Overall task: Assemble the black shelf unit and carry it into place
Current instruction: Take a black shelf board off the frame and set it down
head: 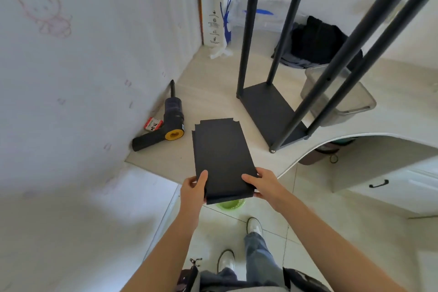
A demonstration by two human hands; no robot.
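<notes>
Both hands hold a stack of flat black rectangular shelf panels (221,156) with notched corners, near end over the worktop's edge, far end over the pale worktop (213,92). Left hand (193,188) grips the near left corner, thumb on top. Right hand (262,185) grips the near right corner, thumb on top, fingers beneath.

Far right on the worktop: black shelf frame (272,111), four upright poles rising from a bottom panel. Beside it, a translucent grey plastic bin (355,106); contents cannot be made out.

Left, against the wall: black handheld blower with yellow end (169,121), small red-and-white box (153,124) just beside it. Far corner: white paper bag with blue print (216,7), standing upright. Green plastic basket (231,204) on the floor, mostly hidden under the panels.
</notes>
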